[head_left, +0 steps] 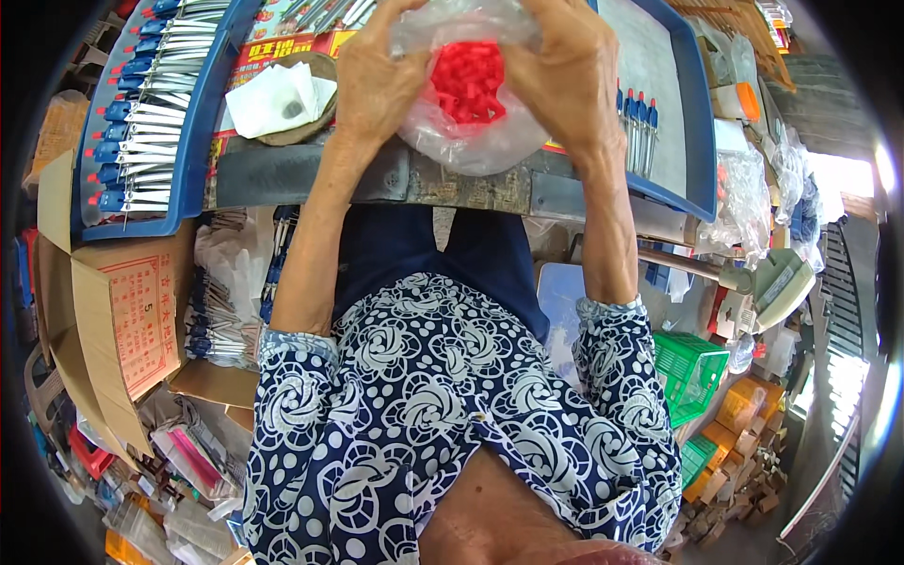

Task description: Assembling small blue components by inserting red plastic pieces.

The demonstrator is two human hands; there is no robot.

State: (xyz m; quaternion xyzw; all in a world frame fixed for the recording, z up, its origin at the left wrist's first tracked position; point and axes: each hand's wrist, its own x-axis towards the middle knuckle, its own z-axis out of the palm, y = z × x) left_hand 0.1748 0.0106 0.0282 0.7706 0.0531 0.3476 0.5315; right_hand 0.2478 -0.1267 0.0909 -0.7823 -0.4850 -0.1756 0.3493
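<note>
With the left hand (384,87) and right hand (568,80) each pinching a side of the clear plastic bag (471,153) of small red pieces (468,83) at the table's (282,176) near edge, good handling seemed to call for an even grip and a steady, upturned mouth against spills.

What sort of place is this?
Likely a small assembly workshop: blue trays holding rows of pen-like pieces, a clear bag of small red parts, and a cardboard box with more such pieces.
</note>
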